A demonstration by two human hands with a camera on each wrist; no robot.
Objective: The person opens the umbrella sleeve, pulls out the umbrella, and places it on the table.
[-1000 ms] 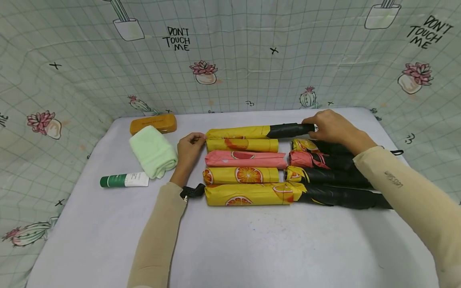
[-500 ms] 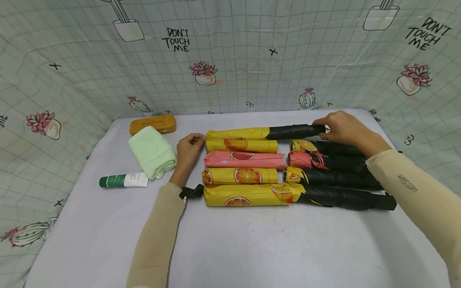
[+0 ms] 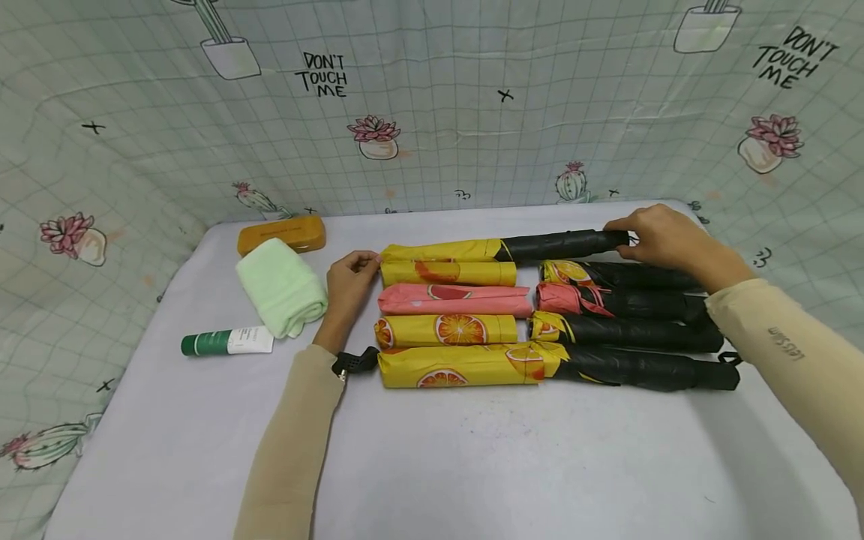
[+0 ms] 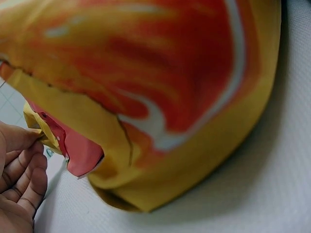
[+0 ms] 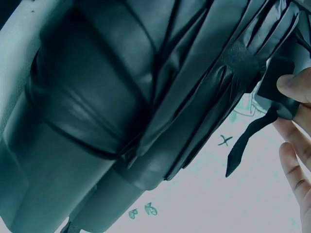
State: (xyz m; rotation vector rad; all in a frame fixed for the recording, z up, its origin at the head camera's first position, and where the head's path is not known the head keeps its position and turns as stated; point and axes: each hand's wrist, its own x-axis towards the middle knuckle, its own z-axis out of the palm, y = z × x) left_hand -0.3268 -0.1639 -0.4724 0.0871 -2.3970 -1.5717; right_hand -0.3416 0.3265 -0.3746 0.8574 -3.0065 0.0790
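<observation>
At the back of the row in the head view, a black folded umbrella (image 3: 563, 244) sticks out of a yellow sleeve (image 3: 439, 250). My left hand (image 3: 351, 283) pinches the sleeve's left end; the left wrist view shows thumb and fingertips on the yellow fabric (image 4: 41, 131). At the other end, my right hand (image 3: 664, 234) holds the umbrella by its black handle (image 5: 278, 87), from which a short strap hangs. In front lie a second yellow sleeve (image 3: 472, 273), a pink sleeve (image 3: 452, 300), and an orange-print sleeve (image 3: 482, 330), each with a folded umbrella to its right.
Nearest the front, a yellow sleeve (image 3: 466, 367) meets a black umbrella (image 3: 648, 367). On the left are a light green towel (image 3: 282, 289), a yellow-brown case (image 3: 300, 232) and a green-and-white tube (image 3: 226, 342). A patterned cloth (image 3: 432, 112) rises behind the table.
My right hand has moved right with the handle, and more of the black umbrella shows outside the sleeve. My left hand keeps its pinch on the sleeve's end.
</observation>
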